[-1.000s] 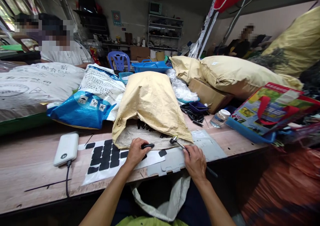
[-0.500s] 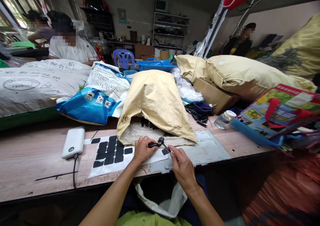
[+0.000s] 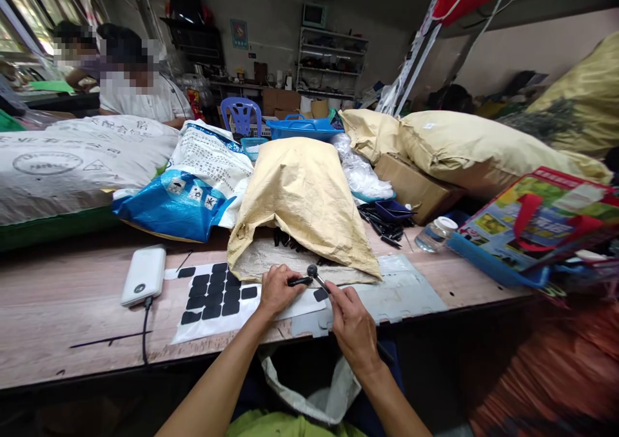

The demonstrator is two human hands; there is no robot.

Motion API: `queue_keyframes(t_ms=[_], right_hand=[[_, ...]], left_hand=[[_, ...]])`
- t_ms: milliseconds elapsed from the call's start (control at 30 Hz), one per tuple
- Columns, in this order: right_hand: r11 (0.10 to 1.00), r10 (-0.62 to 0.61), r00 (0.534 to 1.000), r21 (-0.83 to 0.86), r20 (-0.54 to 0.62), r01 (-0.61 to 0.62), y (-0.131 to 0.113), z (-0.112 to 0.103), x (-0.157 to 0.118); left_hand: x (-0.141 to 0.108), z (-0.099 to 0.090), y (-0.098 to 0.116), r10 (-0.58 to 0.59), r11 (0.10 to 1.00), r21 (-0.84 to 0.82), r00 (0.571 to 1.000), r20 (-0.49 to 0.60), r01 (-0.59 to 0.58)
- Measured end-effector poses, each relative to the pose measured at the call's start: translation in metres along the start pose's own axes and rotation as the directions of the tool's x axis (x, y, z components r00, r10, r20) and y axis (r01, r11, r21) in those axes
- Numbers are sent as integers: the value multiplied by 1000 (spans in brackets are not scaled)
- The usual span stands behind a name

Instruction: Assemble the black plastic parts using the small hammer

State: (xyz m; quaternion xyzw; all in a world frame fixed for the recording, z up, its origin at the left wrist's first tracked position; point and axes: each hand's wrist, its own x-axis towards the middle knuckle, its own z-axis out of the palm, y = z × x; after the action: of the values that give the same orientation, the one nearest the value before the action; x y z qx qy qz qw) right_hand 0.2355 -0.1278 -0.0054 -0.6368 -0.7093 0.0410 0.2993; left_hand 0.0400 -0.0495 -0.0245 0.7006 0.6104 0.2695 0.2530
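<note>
Black rod (image 3: 299,281), pinched in curled left hand (image 3: 279,289) near the yellow sack (image 3: 304,198)! Metal-headed tool (image 3: 313,271) in closed right hand (image 3: 352,318). Looks light, stiff, perhaps slick: best held by one end, tip free.

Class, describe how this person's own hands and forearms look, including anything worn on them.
The left grip and right grip are bare hands without gloves. The left forearm and right forearm show no sleeves or wristbands. Rings cannot be ruled out. Yellow-green clothing shows at the bottom edge.
</note>
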Motion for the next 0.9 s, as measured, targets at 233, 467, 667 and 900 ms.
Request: queue_keyframes(t_ms=[233,467,667,900], right_hand=[[1000,12,1000,-23,12,-12,7,1,-3],[974,52,993,-215,-109,-75,45,-9,4],[949,21,985,-307,-173,-74,47,-8,8],[967,-58,996,250,68,39,13,9,26]], left_hand=[[-1,2,-3,15,1000,8,1000,-11,-15],[-3,-2,-11,103,987,-119,992,-75,-111],[-5,-2,-15,148,970,-175,982,-115,-167],[-9,-1,-13,190,969,-141,978,-88,-201]])
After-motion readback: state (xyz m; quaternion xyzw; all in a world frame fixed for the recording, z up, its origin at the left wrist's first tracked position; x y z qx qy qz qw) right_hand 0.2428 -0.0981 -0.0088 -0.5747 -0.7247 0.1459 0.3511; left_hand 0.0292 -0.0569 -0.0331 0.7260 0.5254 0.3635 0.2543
